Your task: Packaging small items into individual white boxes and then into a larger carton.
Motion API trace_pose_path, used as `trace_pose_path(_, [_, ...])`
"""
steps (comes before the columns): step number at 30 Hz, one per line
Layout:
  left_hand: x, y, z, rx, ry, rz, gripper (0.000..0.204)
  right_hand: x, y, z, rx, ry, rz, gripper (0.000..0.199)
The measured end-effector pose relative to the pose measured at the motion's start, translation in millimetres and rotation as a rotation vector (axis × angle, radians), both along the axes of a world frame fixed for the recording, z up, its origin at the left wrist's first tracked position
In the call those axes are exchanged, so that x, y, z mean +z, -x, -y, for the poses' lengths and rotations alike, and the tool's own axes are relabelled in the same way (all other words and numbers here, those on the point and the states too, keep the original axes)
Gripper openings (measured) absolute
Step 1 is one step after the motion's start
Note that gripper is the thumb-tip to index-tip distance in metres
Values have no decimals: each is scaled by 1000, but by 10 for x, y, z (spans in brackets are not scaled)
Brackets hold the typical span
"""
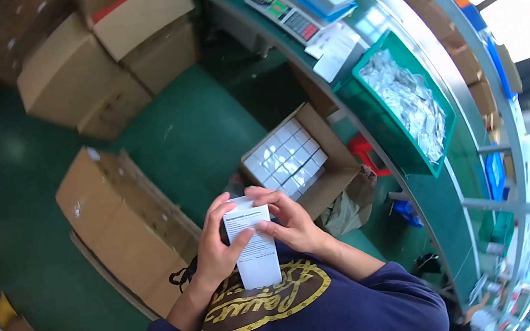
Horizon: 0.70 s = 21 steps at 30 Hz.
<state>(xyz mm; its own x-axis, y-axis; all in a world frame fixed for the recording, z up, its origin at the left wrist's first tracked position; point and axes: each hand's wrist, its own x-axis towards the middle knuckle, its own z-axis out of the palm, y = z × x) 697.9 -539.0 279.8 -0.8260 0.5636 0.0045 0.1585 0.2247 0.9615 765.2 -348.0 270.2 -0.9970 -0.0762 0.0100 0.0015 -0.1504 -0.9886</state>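
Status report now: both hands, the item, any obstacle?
Left hand and right hand both grip white printed paper slip. Open cardboard box of small white packs just beyond. Nothing between them.

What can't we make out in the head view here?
- White leaflet: print too small to tell; lower back hidden by left hand and right hand.
- Green bin: pale packets inside blur together, kind unclear.
- Open carton: white boxes show tops only.
- Weighing scale: display unreadable near the rim.
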Motion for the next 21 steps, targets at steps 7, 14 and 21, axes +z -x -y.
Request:
trace_pose_path(7, [432, 1509, -1071, -270, 43, -279, 56, 318, 983, -616, -373, -79, -1, 76])
trace_pose_path(14, [373, 2614, -2467, -568, 81, 55, 65, 306, 1769, -1647, -725, 65, 152, 76])
trace_pose_path(21, [-156, 3959, -4002, -941, -141, 138, 70, 103, 3315, -3041, -1351, -8, 23, 75])
